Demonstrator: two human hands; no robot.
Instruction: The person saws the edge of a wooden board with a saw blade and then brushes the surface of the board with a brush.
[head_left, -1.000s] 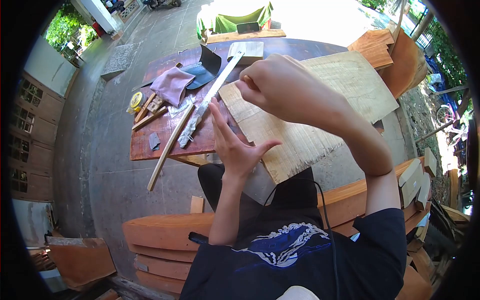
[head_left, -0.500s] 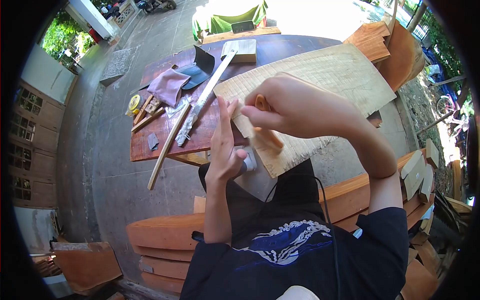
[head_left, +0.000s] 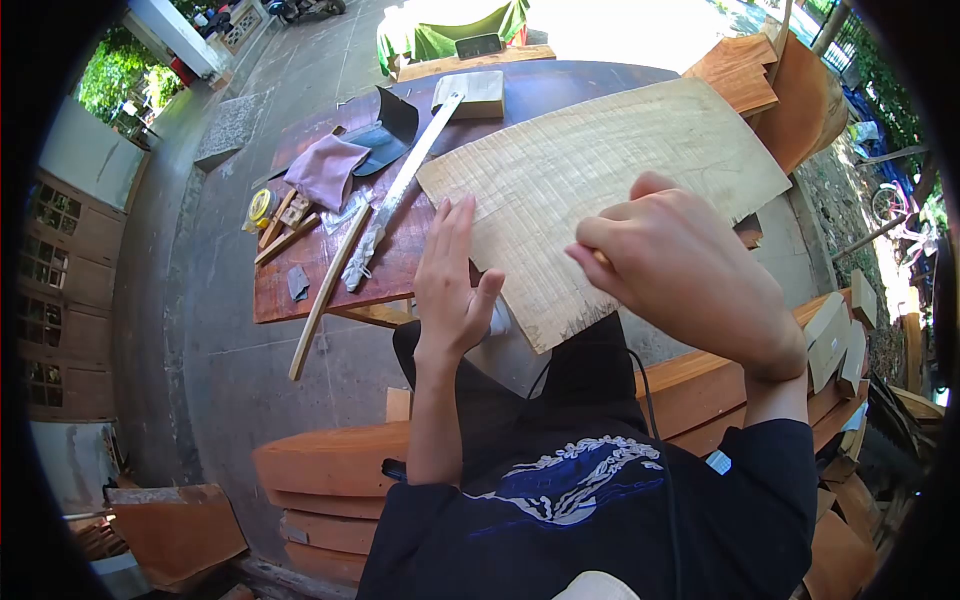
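Observation:
A wide, pale rough-sawn board (head_left: 620,160) lies across the table, its near corner jutting over the edge. My left hand (head_left: 450,285) is open at the board's left edge, fingers stretched out and thumb apart. My right hand (head_left: 690,265) is closed in a fist above the board's near right part. Between its thumb and fingers shows a small bit of a wooden piece (head_left: 601,257); the rest is hidden by the hand. To the left lies a long pale strip (head_left: 420,155) with white wrapping at its near end, beside a thin wooden stick (head_left: 330,290).
The dark red table (head_left: 330,270) also bears a cap (head_left: 385,140), a mauve cloth (head_left: 325,170), a yellow tape roll (head_left: 260,208) and a wooden block (head_left: 470,93). Stacked reddish timbers (head_left: 335,465) stand around my seat. A phone (head_left: 479,45) stands at the back.
My right hand has moved right and toward me, away from my left hand, and the wooden piece in it is now mostly hidden. My left hand has turned flatter against the board's edge.

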